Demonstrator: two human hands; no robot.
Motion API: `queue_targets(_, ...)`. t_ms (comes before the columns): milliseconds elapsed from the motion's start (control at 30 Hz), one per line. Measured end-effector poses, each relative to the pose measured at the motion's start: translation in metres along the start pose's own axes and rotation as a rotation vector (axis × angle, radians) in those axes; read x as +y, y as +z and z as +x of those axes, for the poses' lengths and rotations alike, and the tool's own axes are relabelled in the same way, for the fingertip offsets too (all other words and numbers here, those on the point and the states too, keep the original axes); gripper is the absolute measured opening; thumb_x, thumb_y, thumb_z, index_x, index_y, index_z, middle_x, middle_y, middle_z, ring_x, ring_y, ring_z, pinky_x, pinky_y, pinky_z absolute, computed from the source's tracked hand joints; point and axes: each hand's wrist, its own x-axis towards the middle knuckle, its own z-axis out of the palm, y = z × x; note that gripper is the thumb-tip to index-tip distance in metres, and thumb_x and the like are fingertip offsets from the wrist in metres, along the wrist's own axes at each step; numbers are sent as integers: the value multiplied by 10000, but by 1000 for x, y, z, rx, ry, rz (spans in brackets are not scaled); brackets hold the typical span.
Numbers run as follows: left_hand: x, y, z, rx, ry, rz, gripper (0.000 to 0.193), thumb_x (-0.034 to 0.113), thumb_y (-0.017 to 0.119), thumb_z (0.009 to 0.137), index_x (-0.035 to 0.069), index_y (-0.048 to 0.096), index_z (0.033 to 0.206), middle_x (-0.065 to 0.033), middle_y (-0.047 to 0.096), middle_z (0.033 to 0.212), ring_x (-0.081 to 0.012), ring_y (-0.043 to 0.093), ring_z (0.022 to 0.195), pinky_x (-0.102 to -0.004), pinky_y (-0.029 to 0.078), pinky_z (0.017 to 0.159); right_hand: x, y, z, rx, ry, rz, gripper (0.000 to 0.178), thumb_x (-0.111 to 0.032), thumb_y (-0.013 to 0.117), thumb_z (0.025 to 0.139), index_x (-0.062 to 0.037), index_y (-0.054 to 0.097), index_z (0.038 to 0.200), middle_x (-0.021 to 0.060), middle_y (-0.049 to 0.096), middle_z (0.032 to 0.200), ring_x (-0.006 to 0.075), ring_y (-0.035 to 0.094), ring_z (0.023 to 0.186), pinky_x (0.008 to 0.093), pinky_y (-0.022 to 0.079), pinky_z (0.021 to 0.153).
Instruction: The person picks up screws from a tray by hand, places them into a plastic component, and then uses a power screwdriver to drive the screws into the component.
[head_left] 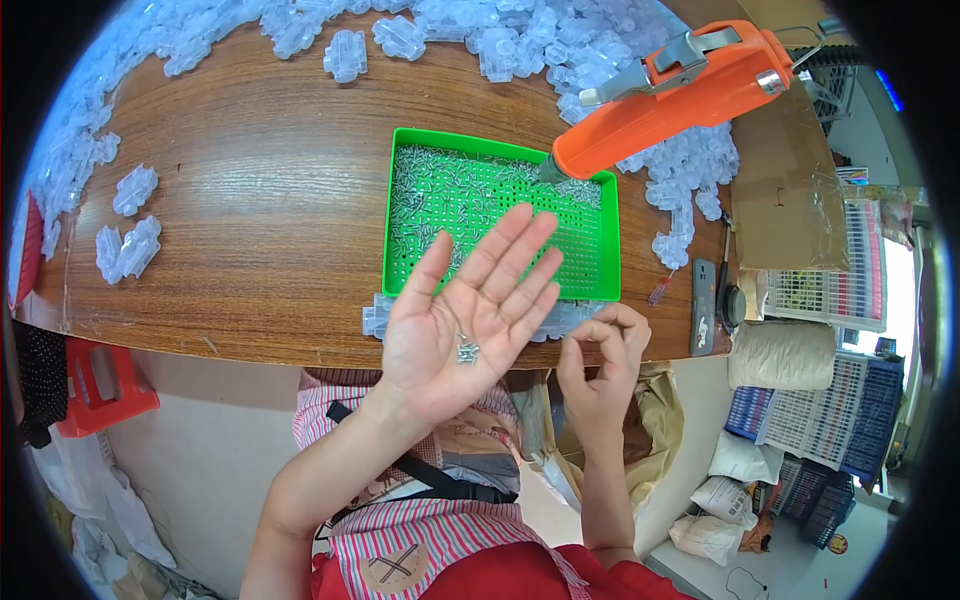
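My left hand (455, 315) is turned palm up with its fingers stretched out, over the near edge of a green perforated tray (388, 230). A small heap of silvery screws (467, 351) rests on its palm. Many more such screws (420, 190) lie scattered in the tray, thickest at its left and far sides. To the right, at the table's front edge, my right hand (606, 365) has its fingers curled in toward the thumb; anything between them is too small to make out. Clear plastic parts (375, 318) show along the tray's near side, partly hidden behind my left hand.
An orange electric screwdriver (670, 105) slants over the tray's far right corner. Heaps of clear plastic parts (520, 30) line the table's far and side edges. A small red-tipped screwdriver (660, 288) and a dark flat device (703, 308) lie at right. A red stool (110, 385) stands at left.
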Motion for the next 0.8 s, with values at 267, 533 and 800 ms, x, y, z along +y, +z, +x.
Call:
queue_targets(267, 9, 3, -8, -50, 44, -7, 581, 429, 283, 1022, 74, 283, 1482, -88, 264, 1550, -234, 215, 1442, -391, 137, 1196, 8, 11, 0, -70, -207, -417, 235, -56, 737, 702, -136, 627, 894, 69, 495, 1054, 260, 431, 952, 381, 305, 819)
queue_targets(533, 7, 3, -6, -55, 36, -3, 585, 426, 284, 1022, 76, 261, 1489, -87, 238, 1560, -240, 194, 1448, -395, 133, 1197, 5, 15, 5, -91, -245, -456, 222, -83, 741, 711, -138, 635, 898, 60, 501, 1049, 263, 447, 966, 385, 305, 823)
queue_targets(800, 7, 5, -7, -68, 28, -11, 586, 427, 285, 1022, 77, 256, 1492, -86, 236, 1561, -237, 185, 1450, -395, 125, 1197, 0, 13, 6, -85, -266, -430, 208, -81, 747, 737, -128, 687, 930, 54, 522, 993, 232, 469, 903, 367, 331, 798)
